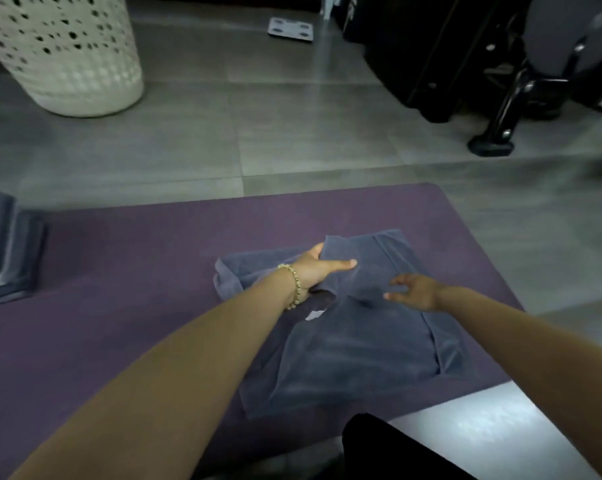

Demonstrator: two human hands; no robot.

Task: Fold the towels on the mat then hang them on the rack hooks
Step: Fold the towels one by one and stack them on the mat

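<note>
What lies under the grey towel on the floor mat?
The purple mat shows around the grey towel, so it lies beneath. Anything else under the cloth is covered.

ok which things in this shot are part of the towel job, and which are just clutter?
Job: grey towel, purple mat, stack of folded towels at the left edge, left hand gripping a towel fold, right hand open over the towel. Rack not in view.

Lying about: white perforated laundry basket, bathroom scale, black suitcase, black stand foot.
</note>
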